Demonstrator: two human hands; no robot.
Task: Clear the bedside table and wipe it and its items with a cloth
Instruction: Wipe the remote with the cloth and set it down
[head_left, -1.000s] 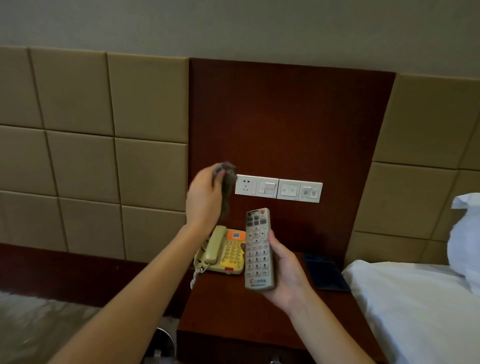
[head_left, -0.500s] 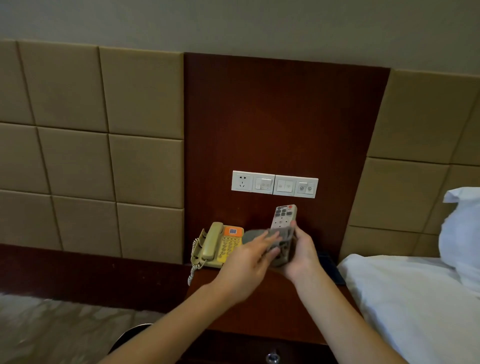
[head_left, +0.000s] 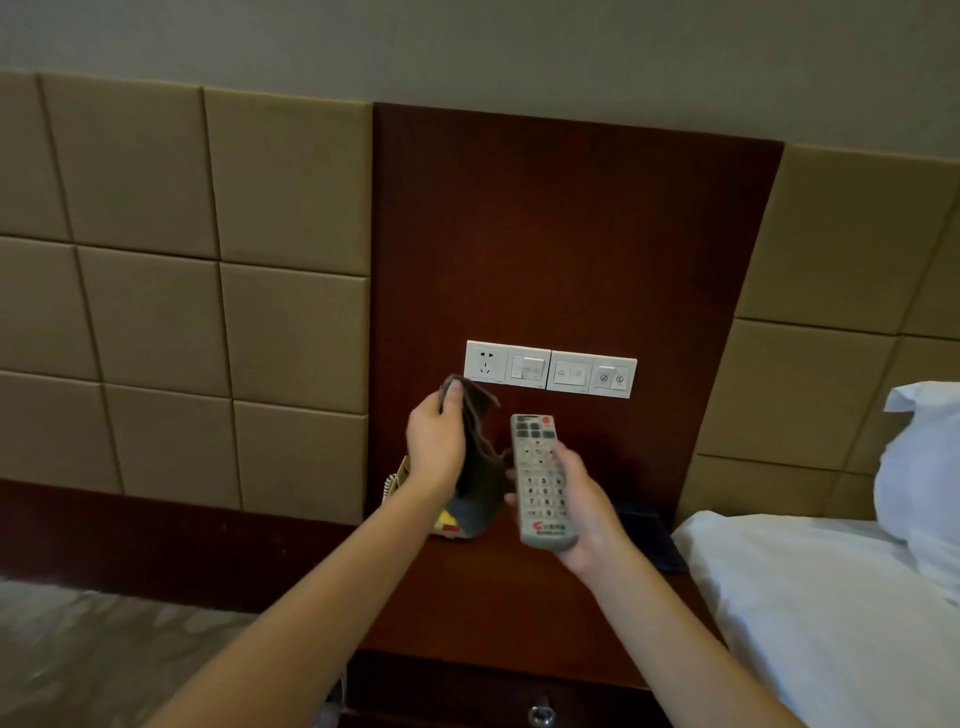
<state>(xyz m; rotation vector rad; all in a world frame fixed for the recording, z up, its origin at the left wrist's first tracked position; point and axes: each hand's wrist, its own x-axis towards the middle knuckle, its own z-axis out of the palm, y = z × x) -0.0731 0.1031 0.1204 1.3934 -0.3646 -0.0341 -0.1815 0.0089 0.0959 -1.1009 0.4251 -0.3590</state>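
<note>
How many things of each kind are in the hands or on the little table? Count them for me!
remote control: 1, held in the right hand
cloth: 1, held in the left hand
telephone: 1, on the table, mostly hidden
dark flat thing: 1, on the table
Total: 4

The left forearm (head_left: 311, 597) and the right forearm (head_left: 670, 634) are slim and uncovered from the lower edge of the view to the wrist. The left hand (head_left: 434, 449) and the right hand (head_left: 582, 512) are bare as well.
</note>
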